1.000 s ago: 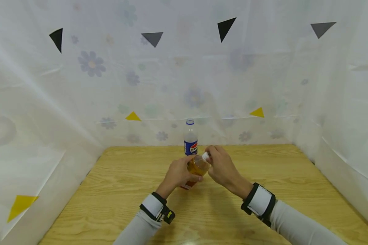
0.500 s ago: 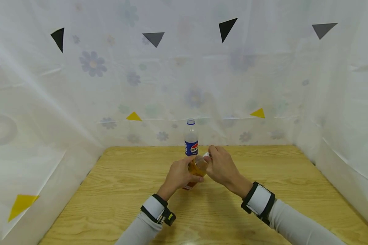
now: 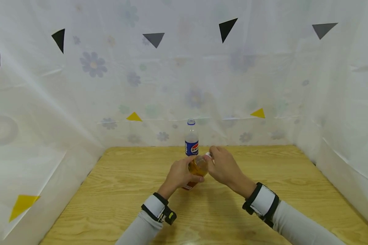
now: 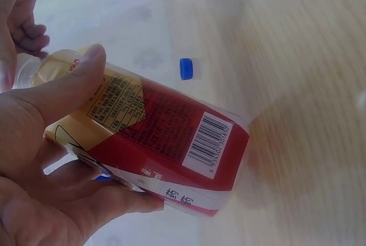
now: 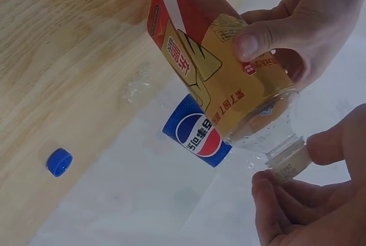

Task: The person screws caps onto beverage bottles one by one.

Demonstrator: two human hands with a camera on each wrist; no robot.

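Apparently halfway: saw Pepsi btl [image 3: 191, 146] uncapped, blue cap [image 5: 59, 162] off; gripped red-gold btl [image 5: 211, 74] w/ L hand [image 3: 181, 173], pinched white cap [image 5: 291, 165], seemingly still on, w/ R hand [image 3: 225, 166].

Your left hand [image 3: 179, 174] grips the body of the amber bottle [image 3: 198, 167], which is tilted with its neck toward your right hand [image 3: 224, 166], where your thumb and fingers pinch the white cap [image 3: 208, 155]. Behind the amber bottle, a blue-labelled bottle [image 3: 189, 147] stands upright on the wooden table [image 3: 125, 180], its base hidden from your viewpoint. White sheeting [image 3: 171, 81] bounds the table's rear and both sides, bearing triangular markers [image 3: 227, 29] in black, gray and yellow.
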